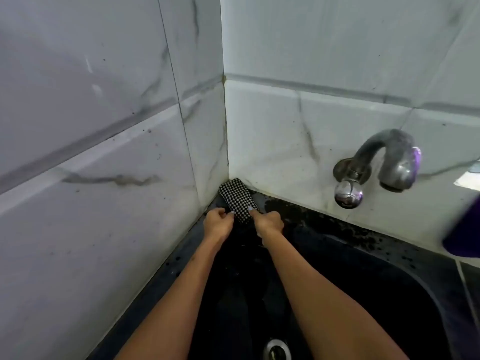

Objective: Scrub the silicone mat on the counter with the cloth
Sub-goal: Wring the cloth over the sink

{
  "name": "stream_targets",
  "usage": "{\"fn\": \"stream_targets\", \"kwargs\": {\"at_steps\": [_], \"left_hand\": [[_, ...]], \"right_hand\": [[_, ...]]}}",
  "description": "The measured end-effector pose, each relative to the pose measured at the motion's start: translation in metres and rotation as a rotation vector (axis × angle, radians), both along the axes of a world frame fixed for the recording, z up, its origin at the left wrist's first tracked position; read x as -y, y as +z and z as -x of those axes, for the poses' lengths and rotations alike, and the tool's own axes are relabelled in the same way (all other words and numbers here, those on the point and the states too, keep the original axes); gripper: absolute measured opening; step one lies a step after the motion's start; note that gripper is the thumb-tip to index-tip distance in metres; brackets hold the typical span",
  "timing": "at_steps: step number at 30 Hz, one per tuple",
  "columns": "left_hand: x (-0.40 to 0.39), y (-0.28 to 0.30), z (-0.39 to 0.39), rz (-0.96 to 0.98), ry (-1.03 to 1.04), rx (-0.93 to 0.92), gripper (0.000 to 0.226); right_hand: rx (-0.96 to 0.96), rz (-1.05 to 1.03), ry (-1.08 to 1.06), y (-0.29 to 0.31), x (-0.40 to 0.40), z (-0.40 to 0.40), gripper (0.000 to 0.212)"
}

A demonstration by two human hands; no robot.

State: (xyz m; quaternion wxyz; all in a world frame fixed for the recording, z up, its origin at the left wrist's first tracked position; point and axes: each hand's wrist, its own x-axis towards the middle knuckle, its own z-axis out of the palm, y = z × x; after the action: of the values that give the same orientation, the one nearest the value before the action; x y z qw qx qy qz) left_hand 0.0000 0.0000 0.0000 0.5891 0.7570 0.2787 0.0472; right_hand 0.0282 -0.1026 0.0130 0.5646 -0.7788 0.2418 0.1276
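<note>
Both hands (217, 224) (268, 224) pinch checkered cloth (237, 200) beside tap (376, 165).

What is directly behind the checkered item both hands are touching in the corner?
Behind the checkered item the two marble-look tiled walls meet in a stained corner seam. Left hand and right hand cover its near end; what lies under it on the dark counter is hidden.

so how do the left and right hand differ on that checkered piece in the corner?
The left hand pinches the near left edge of the checkered piece with curled fingers; the right hand extends a finger onto its near right side. The left hand sits nearer the left wall; the right hand sits nearer the tap. Both touch its near end.
</note>
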Motion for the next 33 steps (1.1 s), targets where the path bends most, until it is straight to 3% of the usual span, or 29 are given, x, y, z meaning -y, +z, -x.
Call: {"fn": "stream_targets", "kwargs": {"at_steps": [2,4,12,14,15,17,19,23,25,28,31,33], "left_hand": [[0.001,-0.001,-0.008,-0.004,0.042,0.016,0.04],[0.001,-0.004,-0.013,0.004,0.085,0.013,0.037],[0.003,-0.01,-0.026,0.025,0.172,0.002,0.033],[0.005,-0.008,-0.03,0.06,0.16,-0.036,0.024],[0.005,-0.005,-0.031,0.083,0.153,-0.054,0.016],[0.005,-0.002,-0.033,0.194,0.156,-0.076,0.02],[0.003,0.005,-0.032,0.386,0.17,-0.09,0.018],[0.003,0.021,-0.019,0.628,0.125,-0.11,0.04],[0.007,0.029,-0.008,0.662,0.099,-0.088,0.038],[0.023,0.045,0.019,0.687,0.073,-0.06,0.034],[0.045,0.06,0.051,0.653,0.058,-0.062,0.01],[0.064,0.068,0.074,0.623,0.024,-0.065,0.009]], "right_hand": [[-0.119,-0.188,-0.111,-0.009,-0.009,-0.01,0.073],[-0.164,-0.381,-0.154,-0.016,-0.017,-0.014,0.078],[-0.088,-0.538,-0.337,-0.026,-0.028,-0.028,0.05],[-0.09,-0.517,-0.328,-0.023,-0.027,-0.028,0.032],[-0.102,-0.513,-0.316,-0.021,-0.026,-0.027,0.023],[-0.124,-0.53,-0.27,-0.013,-0.023,-0.026,0.018],[-0.147,-0.574,-0.232,-0.002,-0.019,-0.024,0.014],[-0.214,-0.63,-0.079,0.024,-0.002,-0.009,0.03],[-0.234,-0.66,-0.002,0.031,0.01,0.002,0.041],[-0.24,-0.654,0.135,0.045,0.037,0.032,0.034],[-0.244,-0.617,0.2,0.054,0.067,0.062,0.026],[-0.237,-0.655,0.211,0.062,0.09,0.085,0.017]]}}
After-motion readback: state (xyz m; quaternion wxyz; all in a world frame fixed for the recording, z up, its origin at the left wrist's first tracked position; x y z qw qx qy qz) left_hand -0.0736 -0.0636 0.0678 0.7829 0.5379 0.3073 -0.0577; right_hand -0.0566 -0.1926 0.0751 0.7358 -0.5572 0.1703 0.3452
